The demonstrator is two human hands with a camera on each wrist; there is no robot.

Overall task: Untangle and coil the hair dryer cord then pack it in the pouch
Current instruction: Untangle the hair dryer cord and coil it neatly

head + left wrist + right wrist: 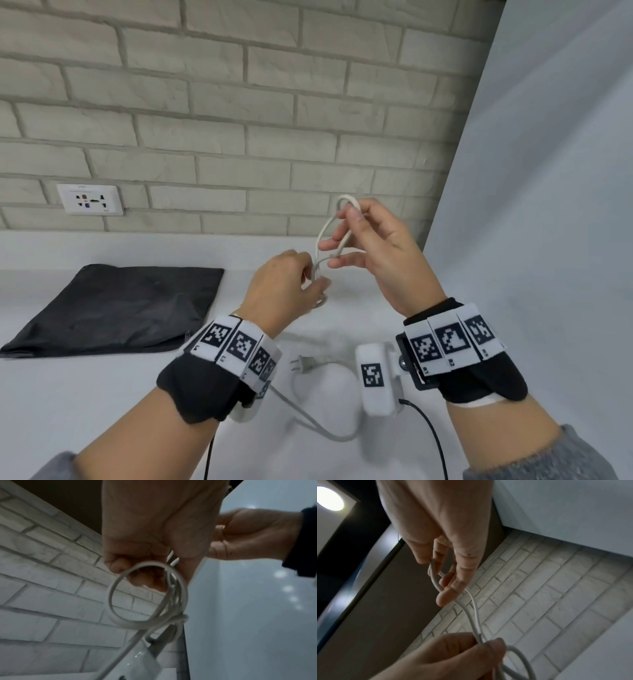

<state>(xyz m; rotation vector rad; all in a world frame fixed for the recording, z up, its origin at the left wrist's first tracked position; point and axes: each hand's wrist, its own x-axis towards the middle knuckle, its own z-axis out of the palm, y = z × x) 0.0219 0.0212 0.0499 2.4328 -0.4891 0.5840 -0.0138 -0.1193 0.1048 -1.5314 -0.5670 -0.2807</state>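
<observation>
The white hair dryer cord [324,229] is lifted above the counter in a narrow loop between both hands. My right hand [342,236] pinches the top of the loop with thumb and fingers; in the right wrist view the cord [476,615] runs down from the right hand [447,588] to the left. My left hand [313,282] grips the lower part, where coiled turns of cord [109,601] hang from its curled fingers [120,566]. The plug [303,363] lies on the counter under my wrists, beside the pale hair dryer body [329,390]. The black pouch [113,308] lies flat at the left.
A white counter [85,411] runs to a grey brick wall [239,120] with a socket plate [89,204] at the left. A plain pale panel [548,205] closes off the right side. Slack cord [308,419] trails across the counter near me.
</observation>
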